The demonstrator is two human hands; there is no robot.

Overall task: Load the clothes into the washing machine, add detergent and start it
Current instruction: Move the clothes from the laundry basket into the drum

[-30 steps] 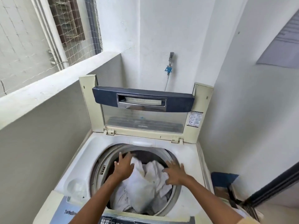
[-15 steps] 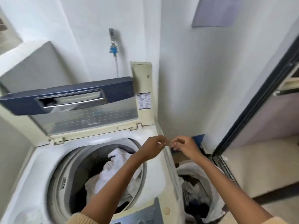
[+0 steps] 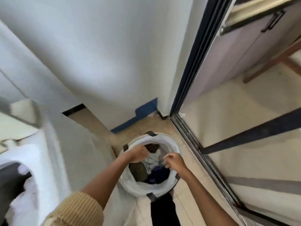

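Observation:
A round white laundry basket (image 3: 173, 144) stands on the floor just right of the washing machine (image 3: 53, 160). It holds a white garment (image 3: 153, 160), an olive piece (image 3: 138, 172), dark blue clothes (image 3: 158, 175) and something brown (image 3: 152, 147). My left hand (image 3: 138, 154) is down inside the basket's left side, fingers closed at the edge of the white garment. My right hand (image 3: 174, 160) hovers over the basket's right side with curled fingers and nothing seen in them. The machine's drum (image 3: 9, 185) shows blurred at the far left, with white clothes (image 3: 24, 206) in it.
A white wall (image 3: 105, 62) with a blue strip (image 3: 141, 111) at its foot rises behind the basket. A sliding-door track (image 3: 189, 136) and dark frame (image 3: 200, 46) run along the right. A black item (image 3: 162, 209) lies on the tiles in front of the basket.
My view has swung right and down from the drum to the basket on the floor. Both hands left the washer and dropped into the basket's mouth.

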